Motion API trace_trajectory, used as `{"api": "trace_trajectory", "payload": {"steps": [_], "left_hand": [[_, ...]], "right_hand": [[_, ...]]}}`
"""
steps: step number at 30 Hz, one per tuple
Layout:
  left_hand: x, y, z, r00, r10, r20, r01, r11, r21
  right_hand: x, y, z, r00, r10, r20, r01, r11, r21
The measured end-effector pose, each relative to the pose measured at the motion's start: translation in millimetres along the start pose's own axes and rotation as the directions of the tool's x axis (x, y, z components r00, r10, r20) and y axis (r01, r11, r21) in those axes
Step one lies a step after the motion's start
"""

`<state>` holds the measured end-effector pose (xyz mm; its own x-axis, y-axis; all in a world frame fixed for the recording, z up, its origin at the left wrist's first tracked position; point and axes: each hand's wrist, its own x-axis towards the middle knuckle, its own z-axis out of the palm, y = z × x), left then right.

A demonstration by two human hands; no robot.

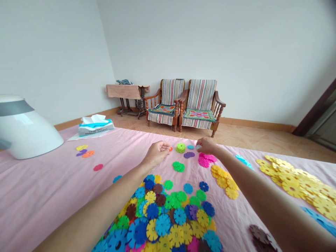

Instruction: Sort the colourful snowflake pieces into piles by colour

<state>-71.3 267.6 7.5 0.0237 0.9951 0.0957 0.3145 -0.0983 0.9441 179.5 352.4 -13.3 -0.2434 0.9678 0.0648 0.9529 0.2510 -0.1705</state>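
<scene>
My left hand (157, 152) is closed on an orange disc (170, 149) near the far edge of the pink cloth. At the right, my right hand (206, 144) pinches a whitish disc (198, 147). Between the hands lie a light green stack (180, 148), a blue disc (190, 147) and a purple pile (189, 155). Pink discs (207, 160) sit just below my right hand, and green discs (179, 166) lie nearer me. A large mixed heap of notched discs (162, 224) spreads between my forearms.
A white appliance (31, 129) and a tissue pack (96, 128) stand at the left on the pink cloth (60, 189). Yellow-orange discs (223, 180) and a large yellow pile (296, 182) lie at the right. Two wooden chairs (201, 94) stand beyond the cloth.
</scene>
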Motion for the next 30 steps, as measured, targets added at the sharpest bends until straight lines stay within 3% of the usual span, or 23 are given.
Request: {"api": "trace_trajectory", "payload": {"steps": [5,9,13,18,21,24,30], "left_hand": [[-1.4,0.1,0.2,0.999,0.034,0.027,-0.035,0.999,0.008],[-7.6,8.4,-2.9,0.994,0.080,0.070,-0.082,0.997,0.018],[-24.9,25.3,-13.0,0.979,0.121,0.165,-0.132,0.990,0.057],[-61.4,43.4,-35.1,0.953,0.159,0.259,-0.198,0.971,0.135],[-85.0,45.0,-49.3,0.938,0.183,0.294,-0.250,0.945,0.209],[-106.3,41.2,-56.9,0.924,0.211,0.320,-0.314,0.895,0.318],[-147.4,32.2,-41.3,0.916,0.230,0.330,-0.351,0.858,0.376]], "right_hand": [[-6.3,2.3,-1.7,0.997,0.010,-0.076,-0.009,1.000,0.015],[-27.6,-0.5,-16.3,0.982,-0.004,-0.190,0.016,0.998,0.060],[-75.7,-9.4,-26.7,0.965,-0.054,-0.255,0.089,0.988,0.125],[-165.7,-34.8,-10.8,0.923,-0.173,-0.344,0.267,0.932,0.247],[-220.1,-57.8,-0.9,0.919,-0.243,-0.309,0.336,0.894,0.296],[-259.6,-82.1,-1.3,0.943,-0.262,-0.207,0.314,0.906,0.284],[-286.0,-111.4,-7.7,0.972,-0.212,-0.105,0.232,0.936,0.263]]}}
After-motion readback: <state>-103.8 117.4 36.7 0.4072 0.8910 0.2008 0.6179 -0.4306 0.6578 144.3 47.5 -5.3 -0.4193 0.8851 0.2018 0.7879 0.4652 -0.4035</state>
